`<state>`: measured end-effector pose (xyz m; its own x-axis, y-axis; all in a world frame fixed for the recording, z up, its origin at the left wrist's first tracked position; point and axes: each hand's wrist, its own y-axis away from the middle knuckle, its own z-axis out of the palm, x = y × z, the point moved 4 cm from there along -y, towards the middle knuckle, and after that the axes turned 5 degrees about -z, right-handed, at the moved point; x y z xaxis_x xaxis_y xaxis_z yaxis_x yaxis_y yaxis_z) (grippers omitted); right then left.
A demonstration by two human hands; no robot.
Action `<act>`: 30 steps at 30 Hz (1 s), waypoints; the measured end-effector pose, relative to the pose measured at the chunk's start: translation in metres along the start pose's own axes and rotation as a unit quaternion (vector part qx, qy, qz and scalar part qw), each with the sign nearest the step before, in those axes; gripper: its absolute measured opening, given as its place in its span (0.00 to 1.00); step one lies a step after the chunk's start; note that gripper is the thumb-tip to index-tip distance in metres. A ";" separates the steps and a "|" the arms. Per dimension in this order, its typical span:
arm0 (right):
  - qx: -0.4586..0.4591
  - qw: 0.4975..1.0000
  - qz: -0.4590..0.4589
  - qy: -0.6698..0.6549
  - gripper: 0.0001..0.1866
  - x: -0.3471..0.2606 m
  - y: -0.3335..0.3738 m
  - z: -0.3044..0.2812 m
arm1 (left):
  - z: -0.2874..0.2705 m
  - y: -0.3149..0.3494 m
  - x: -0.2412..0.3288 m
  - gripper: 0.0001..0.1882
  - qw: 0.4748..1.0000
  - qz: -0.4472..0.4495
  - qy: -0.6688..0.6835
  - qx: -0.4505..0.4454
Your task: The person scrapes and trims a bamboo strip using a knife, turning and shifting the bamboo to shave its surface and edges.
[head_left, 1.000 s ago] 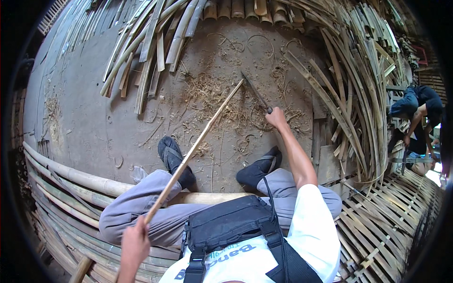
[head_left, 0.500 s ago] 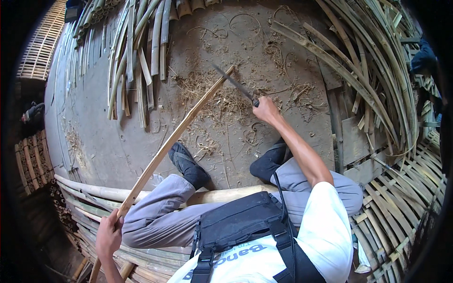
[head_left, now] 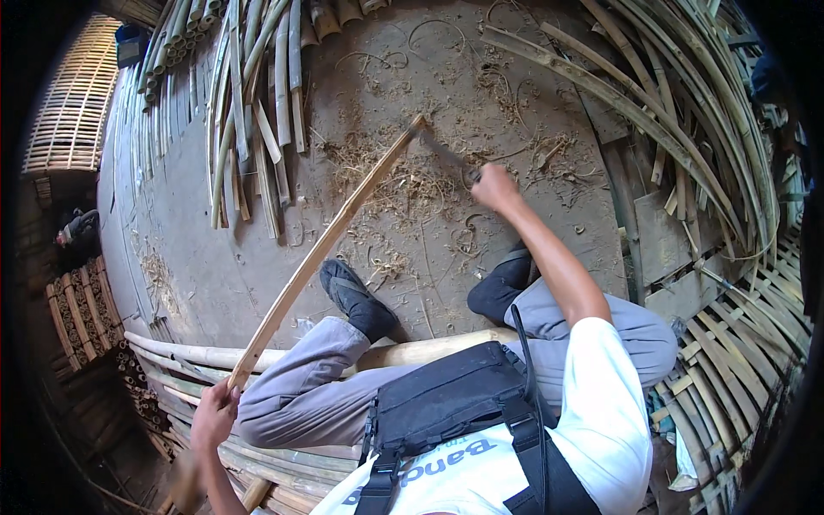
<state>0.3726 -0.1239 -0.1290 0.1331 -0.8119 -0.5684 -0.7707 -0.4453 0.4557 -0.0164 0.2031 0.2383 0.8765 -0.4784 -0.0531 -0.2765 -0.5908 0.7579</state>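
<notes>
A long split bamboo strip [head_left: 319, 251] slants from my lower left up to the middle of the floor. Its near part is gripped in my left hand [head_left: 215, 418], fingers closed round it beside my left knee. My right hand [head_left: 496, 189] is wrapped round the handle of a knife [head_left: 448, 156], whose dark blade is smeared by motion. The blade reaches to the strip's far end; whether it touches or passes just over the strip, I cannot tell. Curled shavings [head_left: 412, 184] lie on the floor below and around that end.
Split bamboo lengths [head_left: 283, 94] are piled at the far left, and long bent strips [head_left: 678, 129] at the far right. I sit with a bamboo pole [head_left: 429, 350] under my legs; a slatted bamboo frame [head_left: 738, 369] is at my right. A black bag [head_left: 451, 390] rests on my lap.
The knife's tip has drawn back from beyond the strip to about its far end, and the blade is now blurred. My right hand sits slightly farther out. The whole view has shifted a little.
</notes>
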 end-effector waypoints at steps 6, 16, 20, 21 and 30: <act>-0.013 0.999 0.010 -0.045 0.10 -0.006 -0.007 0.004 | 0.005 -0.004 0.003 0.09 1.000 0.003 0.006 -0.011; 0.004 1.000 0.015 0.014 0.11 -0.015 -0.014 0.006 | 0.023 -0.008 -0.004 0.14 0.962 -0.098 0.225 -0.123; -0.085 0.992 -0.022 -0.088 0.09 -0.049 0.024 0.041 | 0.040 -0.013 -0.025 0.15 0.930 -0.076 0.330 -0.143; -0.084 0.992 -0.022 -0.087 0.09 -0.053 0.039 0.048 | 0.043 -0.010 -0.023 0.17 0.930 -0.067 0.343 -0.116; 0.037 0.998 0.041 -0.009 0.11 0.000 0.010 0.005 | 0.050 -0.022 -0.041 0.20 0.914 -0.051 0.351 -0.199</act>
<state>0.3617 -0.1265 -0.1277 0.0573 -0.8370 -0.5441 -0.8221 -0.3487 0.4500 -0.0661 0.2031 0.1912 0.9652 0.1829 0.1868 -0.1358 -0.2598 0.9561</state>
